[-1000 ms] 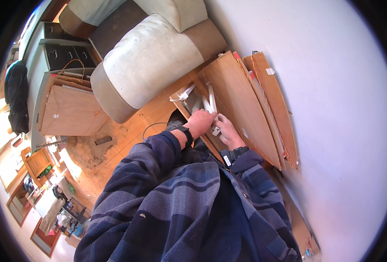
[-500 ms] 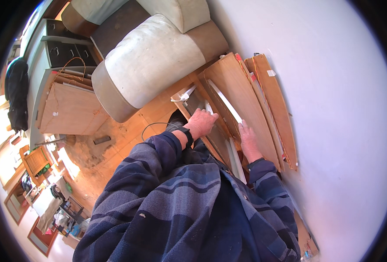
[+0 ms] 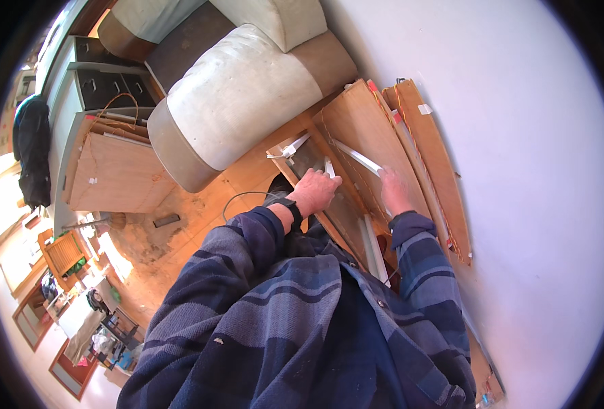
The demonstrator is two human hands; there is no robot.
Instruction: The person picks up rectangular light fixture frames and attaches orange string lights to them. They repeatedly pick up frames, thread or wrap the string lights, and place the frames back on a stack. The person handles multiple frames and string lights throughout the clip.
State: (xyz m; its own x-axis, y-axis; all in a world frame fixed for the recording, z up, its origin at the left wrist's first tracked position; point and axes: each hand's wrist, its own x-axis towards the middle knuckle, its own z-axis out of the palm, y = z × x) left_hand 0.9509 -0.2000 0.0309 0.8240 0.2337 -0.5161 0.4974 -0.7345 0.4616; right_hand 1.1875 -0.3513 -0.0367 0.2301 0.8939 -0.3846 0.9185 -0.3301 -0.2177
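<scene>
My left hand (image 3: 317, 191) is closed at the edge of the nearest wooden frame (image 3: 330, 228), with a short white piece (image 3: 329, 168) showing at its fingers. My right hand (image 3: 395, 192) grips one end of a long, thin white strip (image 3: 358, 157), fingers pressed together around it. The strip slants across the face of a large wooden panel (image 3: 366, 123), its far end by the panel's left side. Below my hands, more white strips (image 3: 372, 247) lie between the frame and the panel. A white fitting with a cable (image 3: 289, 150) sits at the frame's far corner.
Another wooden panel (image 3: 428, 143) with twisted orange wires leans on the white wall (image 3: 527, 170) to the right. Ahead stands a cream and brown sofa (image 3: 240, 95). At left, further panels (image 3: 118, 170) lean by a dark-fronted drawer cabinet (image 3: 104, 85). A black cable (image 3: 237, 198) loops beside my left wrist.
My right hand has moved up and slightly right, tilting its end of the white strip upward, so the strip lies flatter. My left hand stays nearly in place.
</scene>
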